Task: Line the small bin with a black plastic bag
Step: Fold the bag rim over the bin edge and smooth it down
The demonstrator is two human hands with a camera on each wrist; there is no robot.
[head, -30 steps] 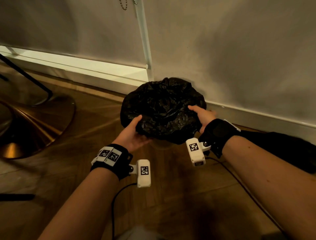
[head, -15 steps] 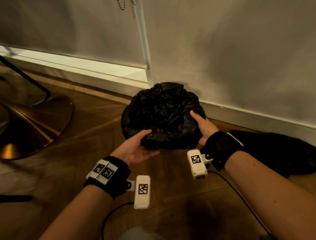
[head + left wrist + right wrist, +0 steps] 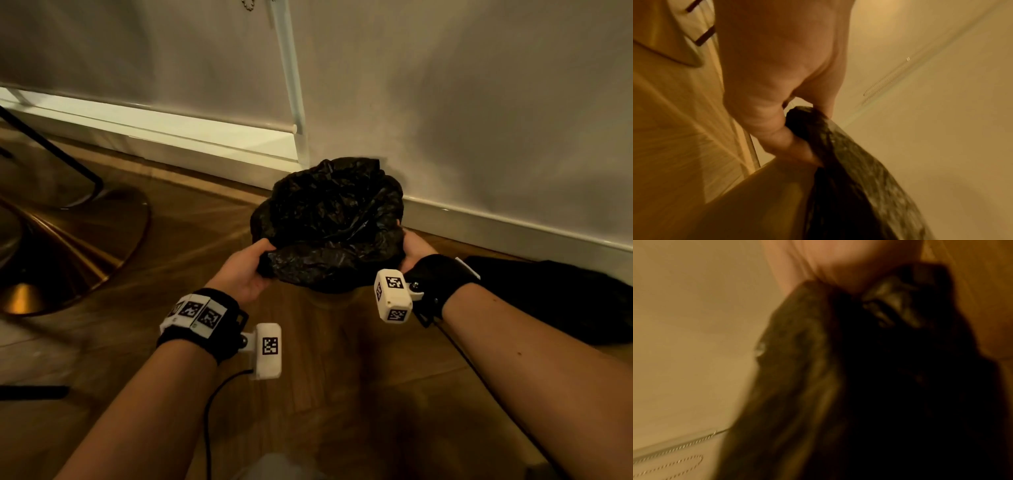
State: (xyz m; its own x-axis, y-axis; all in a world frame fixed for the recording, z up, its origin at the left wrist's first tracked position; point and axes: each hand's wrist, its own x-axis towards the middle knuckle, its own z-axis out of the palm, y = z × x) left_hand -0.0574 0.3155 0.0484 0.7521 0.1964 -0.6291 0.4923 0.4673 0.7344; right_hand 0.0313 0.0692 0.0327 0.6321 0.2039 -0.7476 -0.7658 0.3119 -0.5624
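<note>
A crumpled black plastic bag [image 3: 334, 222] covers the top of the small bin [image 3: 334, 297], whose pale wall shows just below the bag's near edge. The bin stands on the wooden floor by the wall. My left hand [image 3: 250, 265] grips the bag's near left edge, thumb over the plastic. In the left wrist view my curled fingers [image 3: 781, 139] pinch the bag [image 3: 849, 170] above the bin's tan wall [image 3: 760, 203]. My right hand [image 3: 412, 250] grips the bag's right edge. The right wrist view is blurred, showing the bag [image 3: 859, 378] under my hand [image 3: 828, 261].
A white skirting board [image 3: 513, 229] and pale wall run behind the bin. A brass-coloured round stand base [image 3: 68, 253] with a black rod sits at the left. Another dark heap [image 3: 565, 301] lies on the floor at the right. Wooden floor [image 3: 342, 394] lies in front.
Both hands went from flat against the bag's sides to gripping its near edges. The view has shifted lower and the bag looks bunched higher at the back.
</note>
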